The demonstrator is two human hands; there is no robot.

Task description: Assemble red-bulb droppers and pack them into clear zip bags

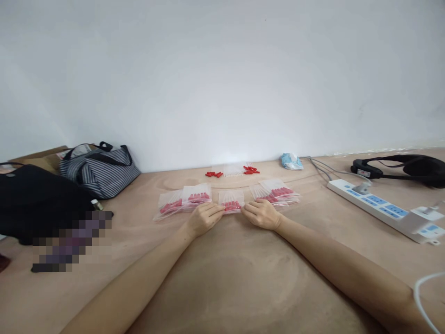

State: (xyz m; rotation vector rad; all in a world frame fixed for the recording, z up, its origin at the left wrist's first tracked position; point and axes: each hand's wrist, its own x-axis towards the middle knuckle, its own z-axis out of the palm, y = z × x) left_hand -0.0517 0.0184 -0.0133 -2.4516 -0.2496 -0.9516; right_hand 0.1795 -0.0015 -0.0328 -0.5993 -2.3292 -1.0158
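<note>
A small clear plastic bag with several red-capped pieces in it lies on the table in front of me. My left hand pinches its near left corner, and my right hand pinches the near right corner. Both hands have their fingers closed. To the left, more clear bags with red-capped pieces overlap each other. Another overlapping group of filled bags lies just beyond my right hand. Farther back are loose red caps on both sides of a row of thin clear tubes.
A white power strip with plugs and a black headset lie at the right. By the wall rests a blue tissue pack. At the left are a striped bag, a black bag and a cardboard box.
</note>
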